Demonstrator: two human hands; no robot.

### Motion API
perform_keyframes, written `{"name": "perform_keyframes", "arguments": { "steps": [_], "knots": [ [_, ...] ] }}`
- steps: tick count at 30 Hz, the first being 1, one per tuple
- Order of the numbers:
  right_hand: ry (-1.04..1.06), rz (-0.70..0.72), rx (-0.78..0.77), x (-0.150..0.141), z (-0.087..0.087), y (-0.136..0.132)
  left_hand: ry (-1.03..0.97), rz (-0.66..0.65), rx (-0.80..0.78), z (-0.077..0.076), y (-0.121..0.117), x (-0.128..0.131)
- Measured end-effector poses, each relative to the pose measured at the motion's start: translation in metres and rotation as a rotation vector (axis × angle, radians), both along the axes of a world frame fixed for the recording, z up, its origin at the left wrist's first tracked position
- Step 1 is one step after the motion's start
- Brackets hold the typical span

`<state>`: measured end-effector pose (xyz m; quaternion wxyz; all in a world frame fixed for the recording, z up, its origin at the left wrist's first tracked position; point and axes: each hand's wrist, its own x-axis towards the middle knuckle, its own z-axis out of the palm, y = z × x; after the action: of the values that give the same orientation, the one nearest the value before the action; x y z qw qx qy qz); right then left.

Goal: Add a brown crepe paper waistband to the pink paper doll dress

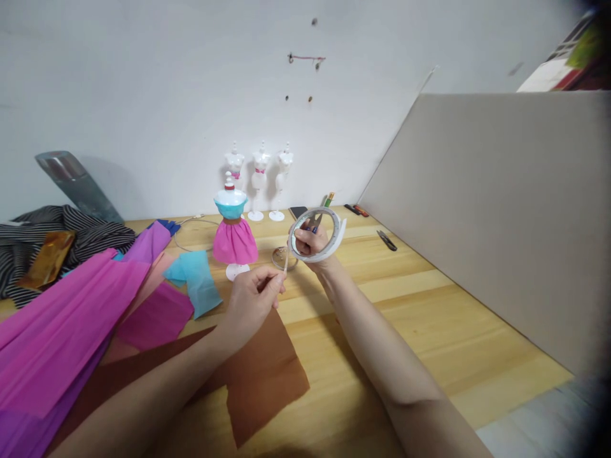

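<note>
A white roll of double-sided tape (338, 245) is in my right hand (311, 242), whose fingers close around its near side. Through the ring shows a small pair of scissors (314, 222) with blue handles, against the same fingers. My left hand (258, 294) pinches the free end of a narrow tape strip (286, 262) that hangs from the roll. Just left stands a small dress form (235, 242) with a blue top, brown waist and pink skirt. Below my left hand lies a brown paper sheet (267, 375).
Three white mini dress forms (260, 175) stand by the wall. Pink and purple paper (81, 318), blue pieces (200, 286) and striped cloth (100, 232) cover the left. Black snips (387, 240) lie right, near a partition (487, 210). A pincushion-like round item (281, 259) sits behind my hands.
</note>
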<state>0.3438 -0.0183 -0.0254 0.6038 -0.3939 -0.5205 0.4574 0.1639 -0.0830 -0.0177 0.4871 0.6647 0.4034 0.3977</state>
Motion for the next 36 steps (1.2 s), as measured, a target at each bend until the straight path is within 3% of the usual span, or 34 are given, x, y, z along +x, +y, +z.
{"name": "perform_keyframes", "arguments": {
  "steps": [12, 20, 25, 29, 36],
  "knots": [
    [0.068, -0.197, 0.044, -0.024, -0.013, 0.002, -0.262, 0.039, -0.244, -0.004, 0.000, 0.009],
    [-0.198, -0.340, 0.035, -0.022, -0.018, 0.000, -0.342, 0.049, -0.333, 0.000, 0.000, 0.011],
    [-0.299, -0.428, 0.138, -0.019, -0.017, -0.001, -0.497, 0.028, -0.559, 0.004, 0.003, 0.006],
    [-0.379, -0.437, 0.220, -0.012, -0.017, -0.001, -0.570, 0.020, -0.727, 0.011, 0.005, 0.001],
    [-0.599, -0.422, 0.369, 0.002, -0.013, -0.003, -0.570, 0.019, -0.818, 0.021, 0.001, 0.000]
  ]
}}
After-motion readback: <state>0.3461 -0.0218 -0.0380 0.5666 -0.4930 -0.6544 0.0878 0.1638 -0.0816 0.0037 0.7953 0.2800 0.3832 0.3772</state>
